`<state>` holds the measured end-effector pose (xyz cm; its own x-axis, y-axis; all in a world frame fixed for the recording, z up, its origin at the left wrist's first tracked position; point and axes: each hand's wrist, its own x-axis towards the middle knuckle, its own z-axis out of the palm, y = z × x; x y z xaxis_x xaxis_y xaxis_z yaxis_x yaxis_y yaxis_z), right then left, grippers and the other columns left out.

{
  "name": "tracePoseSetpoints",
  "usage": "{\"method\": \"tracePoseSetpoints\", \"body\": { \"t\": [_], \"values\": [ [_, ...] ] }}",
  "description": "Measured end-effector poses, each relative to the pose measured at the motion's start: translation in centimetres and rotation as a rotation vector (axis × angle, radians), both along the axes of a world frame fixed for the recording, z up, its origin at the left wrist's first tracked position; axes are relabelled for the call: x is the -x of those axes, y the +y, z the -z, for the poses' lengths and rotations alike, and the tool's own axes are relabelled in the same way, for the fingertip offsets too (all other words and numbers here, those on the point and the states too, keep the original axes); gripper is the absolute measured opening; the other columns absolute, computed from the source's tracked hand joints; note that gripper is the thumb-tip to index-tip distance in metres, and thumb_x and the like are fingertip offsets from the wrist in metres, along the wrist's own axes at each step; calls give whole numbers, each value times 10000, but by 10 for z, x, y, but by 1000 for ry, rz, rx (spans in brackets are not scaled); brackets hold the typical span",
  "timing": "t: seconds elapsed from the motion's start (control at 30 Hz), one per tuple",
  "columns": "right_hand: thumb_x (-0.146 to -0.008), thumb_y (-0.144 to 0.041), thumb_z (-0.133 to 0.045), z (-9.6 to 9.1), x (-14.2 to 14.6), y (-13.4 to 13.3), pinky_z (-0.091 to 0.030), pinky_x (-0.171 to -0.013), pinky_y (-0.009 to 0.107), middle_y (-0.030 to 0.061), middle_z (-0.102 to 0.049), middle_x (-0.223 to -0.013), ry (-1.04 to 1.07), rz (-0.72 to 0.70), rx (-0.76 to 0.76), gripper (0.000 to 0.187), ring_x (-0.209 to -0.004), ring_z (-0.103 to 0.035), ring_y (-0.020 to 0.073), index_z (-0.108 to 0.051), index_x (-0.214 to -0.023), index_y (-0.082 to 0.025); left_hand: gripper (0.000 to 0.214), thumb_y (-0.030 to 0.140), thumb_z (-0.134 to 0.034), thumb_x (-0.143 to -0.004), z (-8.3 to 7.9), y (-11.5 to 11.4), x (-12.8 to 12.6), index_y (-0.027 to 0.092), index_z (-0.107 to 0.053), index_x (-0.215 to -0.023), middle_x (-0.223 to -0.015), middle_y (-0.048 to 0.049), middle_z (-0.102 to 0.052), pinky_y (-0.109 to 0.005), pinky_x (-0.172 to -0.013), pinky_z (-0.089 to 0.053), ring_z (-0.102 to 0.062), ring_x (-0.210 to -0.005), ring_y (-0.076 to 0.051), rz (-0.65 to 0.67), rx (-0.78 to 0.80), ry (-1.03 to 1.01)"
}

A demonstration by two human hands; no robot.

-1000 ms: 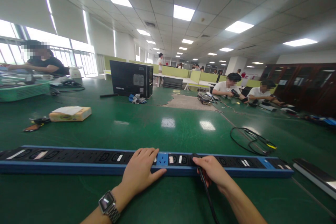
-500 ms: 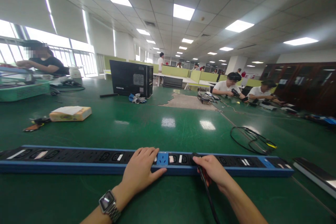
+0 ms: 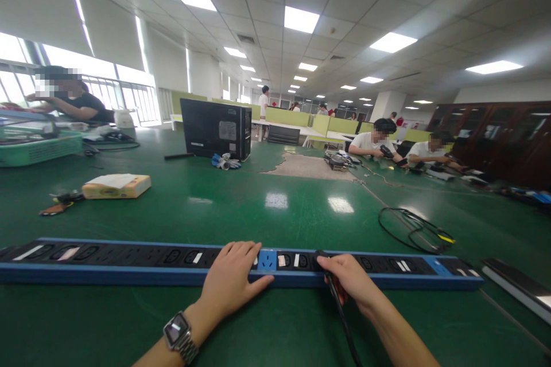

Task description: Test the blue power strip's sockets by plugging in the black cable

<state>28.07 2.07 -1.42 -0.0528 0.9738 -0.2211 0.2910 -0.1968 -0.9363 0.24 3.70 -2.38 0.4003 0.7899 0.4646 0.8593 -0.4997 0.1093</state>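
A long blue and black power strip (image 3: 129, 266) lies across the green table (image 3: 258, 206) close to me. My left hand (image 3: 232, 284), with a metal watch on its wrist, rests flat on the strip, fingers together, beside a blue socket (image 3: 266, 260). My right hand (image 3: 350, 281) is closed on a black plug (image 3: 321, 257) that sits in a socket of the strip. The plug's black cable (image 3: 342, 315) runs down toward me past my wrist.
A coiled black cable (image 3: 413, 229) lies to the right, a second strip (image 3: 516, 289) at the far right edge. A tissue box (image 3: 115, 186) and small tools sit left, a black computer case (image 3: 215, 128) farther back. Other people sit at the left and right.
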Motion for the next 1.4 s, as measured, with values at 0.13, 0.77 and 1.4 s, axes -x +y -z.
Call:
{"method": "tracePoseSetpoints", "body": {
  "t": [0.13,0.77,1.4],
  "values": [
    [-725,-634,-616,-1,1,-1,-232,-301,177,-28,-486,-333,42,18,-5,519,-266,-418,69,-535,-527,-161,671,662,-470,-814,1,1,0,157,-583,-1242,-1197,-109,-631,-443,-1006,-367,-546,-1108,-287,-3,-3,11],
    [-711,-514,-717,-30,11,-19,-232,-348,176,-68,-437,-393,850,134,-124,422,-306,-357,30,-531,-571,-162,627,603,-523,-808,-7,-5,-4,156,-584,-1243,-1206,-117,-625,-443,-1028,-343,-534,-1130,-284,-26,45,2],
    [-762,-534,-638,13,62,-34,-313,-370,191,-28,-559,-540,413,-286,-150,396,-370,-439,66,-498,-669,-175,228,368,-491,-902,-10,-26,-15,208,-654,-900,-877,-45,-653,-397,-874,-375,-557,-875,-204,308,-33,-289]
  ]
}}
